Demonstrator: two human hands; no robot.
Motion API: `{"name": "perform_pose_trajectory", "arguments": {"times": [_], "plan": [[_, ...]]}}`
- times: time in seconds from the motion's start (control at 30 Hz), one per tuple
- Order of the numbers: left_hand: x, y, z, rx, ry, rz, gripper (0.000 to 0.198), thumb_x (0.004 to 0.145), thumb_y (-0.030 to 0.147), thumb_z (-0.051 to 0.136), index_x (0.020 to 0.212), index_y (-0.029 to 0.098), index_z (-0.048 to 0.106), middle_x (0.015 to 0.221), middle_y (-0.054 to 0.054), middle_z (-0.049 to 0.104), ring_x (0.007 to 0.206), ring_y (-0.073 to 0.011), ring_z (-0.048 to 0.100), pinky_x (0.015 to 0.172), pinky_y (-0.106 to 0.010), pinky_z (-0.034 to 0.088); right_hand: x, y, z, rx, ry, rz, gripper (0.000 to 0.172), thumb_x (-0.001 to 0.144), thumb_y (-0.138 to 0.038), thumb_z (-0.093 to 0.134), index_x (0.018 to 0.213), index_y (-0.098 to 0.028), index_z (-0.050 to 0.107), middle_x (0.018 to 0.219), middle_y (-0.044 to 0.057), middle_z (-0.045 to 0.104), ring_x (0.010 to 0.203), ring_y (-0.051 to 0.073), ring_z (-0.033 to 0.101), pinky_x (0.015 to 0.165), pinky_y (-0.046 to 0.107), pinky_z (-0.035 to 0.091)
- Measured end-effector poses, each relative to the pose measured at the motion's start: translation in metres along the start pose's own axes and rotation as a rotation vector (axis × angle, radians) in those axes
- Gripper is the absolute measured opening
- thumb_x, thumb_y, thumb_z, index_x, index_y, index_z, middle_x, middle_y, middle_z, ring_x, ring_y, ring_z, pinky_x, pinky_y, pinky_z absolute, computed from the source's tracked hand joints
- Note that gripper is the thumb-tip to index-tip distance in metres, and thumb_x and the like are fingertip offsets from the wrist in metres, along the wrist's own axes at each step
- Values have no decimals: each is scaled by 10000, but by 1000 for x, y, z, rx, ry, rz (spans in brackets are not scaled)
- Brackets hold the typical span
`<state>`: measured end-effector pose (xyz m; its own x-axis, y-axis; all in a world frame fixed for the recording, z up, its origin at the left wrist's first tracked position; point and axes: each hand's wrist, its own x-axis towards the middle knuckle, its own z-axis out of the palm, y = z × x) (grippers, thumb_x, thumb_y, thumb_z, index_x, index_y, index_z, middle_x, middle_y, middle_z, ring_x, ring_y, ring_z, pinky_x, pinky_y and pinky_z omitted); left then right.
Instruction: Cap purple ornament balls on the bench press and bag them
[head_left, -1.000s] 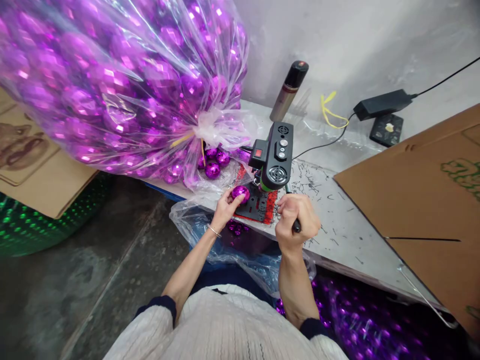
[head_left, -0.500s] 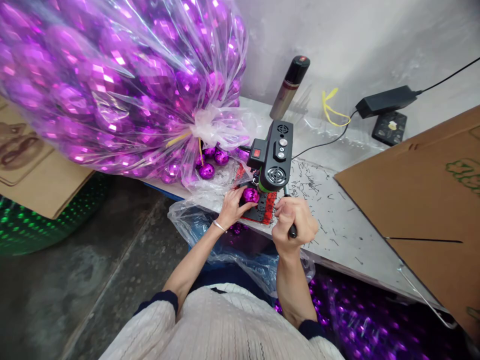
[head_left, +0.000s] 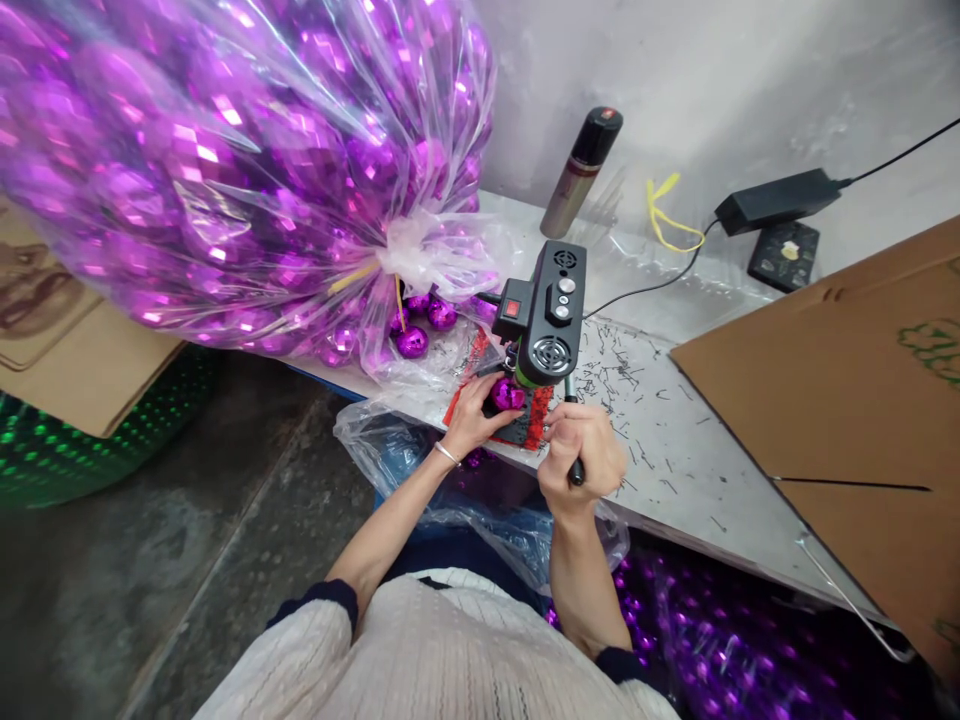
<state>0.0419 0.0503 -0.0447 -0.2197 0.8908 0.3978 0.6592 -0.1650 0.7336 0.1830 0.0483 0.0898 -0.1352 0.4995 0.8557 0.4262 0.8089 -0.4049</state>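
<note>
A shiny purple ball is held between the thumb and fingers of my left hand, just below the front end of a black machine. My right hand is closed round the black grip of the machine's lever, at the table's front edge. Beneath the ball lies a dark plate on a red mat. Several loose purple balls rest left of the machine, by the knot of a clear bag.
The big clear bag of purple balls fills the upper left. Behind the machine stands a spray can. A power adapter, yellow tie and cardboard box are to the right. Small dark pins litter the table.
My left hand and its ball have shifted slightly right and toward my body. The right hand and lever grip have moved a little left.
</note>
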Motion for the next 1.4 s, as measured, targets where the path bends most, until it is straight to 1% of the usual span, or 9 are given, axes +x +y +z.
{"name": "perform_pose_trajectory", "arguments": {"times": [0.2, 0.43, 0.67, 0.83, 1.0, 1.13, 1.23, 1.33, 1.4], "plan": [[-1, -1, -2, -28, 6, 26, 655, 825, 544, 770, 1336, 178, 586, 1253, -142, 711, 1179, -280, 678, 1063, -458, 510, -26, 8, 10, 1, -1, -17, 215, 974, -138, 446, 791, -210, 533, 752, 15, 629, 666, 117, 604, 596, 251, 478], [-1, 1, -3, -25, -6, 13, 638, 830, 557, 759, 1322, 187, 590, 1234, -138, 713, 1167, -283, 678, 1043, -454, 516, -52, 23, 27, 79, 106, -19, 267, 1015, -223, 415, 776, -209, 533, 786, 24, 618, 670, 124, 582, 633, 288, 502], [-1, 0, -3, -11, 11, 35, 630, 836, 564, 749, 1316, 190, 588, 1218, -131, 718, 1152, -276, 687, 1048, -452, 519, -57, 22, 34, 78, 165, 17, 268, 1022, -243, 402, 793, -221, 540, 776, 14, 614, 682, 140, 585, 705, 340, 508], [-1, -1, -2, -34, 39, 83, 628, 850, 564, 734, 1315, 170, 584, 1210, -144, 716, 1138, -270, 690, 1008, -427, 543, -64, 27, 38, 75, 175, 12, 269, 1025, -228, 377, 787, -223, 502, 784, 7, 588, 676, 132, 575, 718, 348, 490], [0, -2, 0, -21, 17, 33, 606, 845, 544, 749, 1309, 188, 589, 1202, -133, 716, 1133, -278, 691, 1023, -458, 535, -68, 31, 40, 54, 100, -84, 248, 1014, -186, 380, 791, -218, 484, 798, 3, 569, 674, 118, 568, 672, 311, 468], [1, -2, -1, -36, 19, 61, 606, 852, 528, 746, 1321, 188, 571, 1220, -138, 708, 1156, -283, 682, 1024, -465, 539, -52, 21, 32, 79, 147, 14, 263, 1009, -175, 378, 769, -216, 477, 771, -3, 563, 660, 116, 553, 676, 303, 466], [-11, 0, -7, -46, 5, 152, 604, 889, 471, 720, 1380, 189, 512, 1292, -152, 680, 1240, -283, 648, 1090, -490, 506, -35, 11, 20, 60, 97, 56, 226, 990, -167, 434, 782, -214, 507, 761, 1, 600, 676, 122, 575, 657, 285, 458], [-43, 4, -19, -22, -24, 262, 594, 928, 359, 671, 1450, 211, 428, 1360, -161, 642, 1305, -273, 615, 1155, -536, 447, -26, 8, 12, 50, 34, 42, 190, 967, -149, 478, 798, -212, 537, 768, 10, 630, 706, 132, 605, 653, 277, 468], [-64, 6, -28, 6, -43, 331, 634, 923, 388, 670, 1470, 216, 399, 1371, -176, 630, 1317, -284, 605, 1148, -565, 442, -28, 9, 11, 48, 21, 35, 188, 961, -143, 477, 801, -212, 546, 778, 18, 639, 710, 137, 610, 654, 280, 481]]}}
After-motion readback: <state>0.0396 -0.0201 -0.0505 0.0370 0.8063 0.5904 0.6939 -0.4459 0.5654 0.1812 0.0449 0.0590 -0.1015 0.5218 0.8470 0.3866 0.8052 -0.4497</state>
